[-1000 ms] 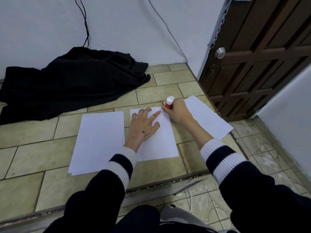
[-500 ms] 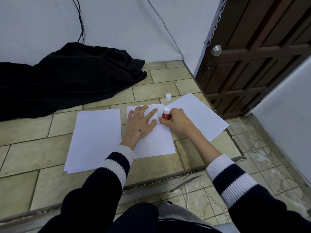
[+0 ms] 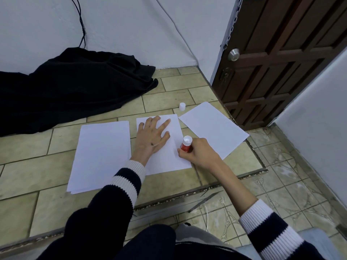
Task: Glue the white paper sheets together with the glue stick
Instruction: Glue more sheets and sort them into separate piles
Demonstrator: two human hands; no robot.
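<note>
A white paper sheet (image 3: 170, 160) lies in the middle of the tiled floor. My left hand (image 3: 151, 136) rests flat on it with fingers spread. My right hand (image 3: 199, 152) grips a red glue stick (image 3: 186, 144) with a white end, held against the sheet's right edge. A stack of white sheets (image 3: 101, 154) lies to the left. Another single sheet (image 3: 213, 129) lies at an angle to the right. The glue stick's white cap (image 3: 182, 106) stands on the floor beyond the middle sheet.
A heap of black cloth (image 3: 71, 87) covers the floor at the back left, below a hanging black cable (image 3: 81, 25). A brown wooden door (image 3: 285, 59) stands at the right. A step edge (image 3: 187, 197) runs across in front of me.
My right hand has slid the glue stick from the middle sheet's top right corner down along its right edge toward me. The cap has come into sight on the floor. My left hand stays put.
</note>
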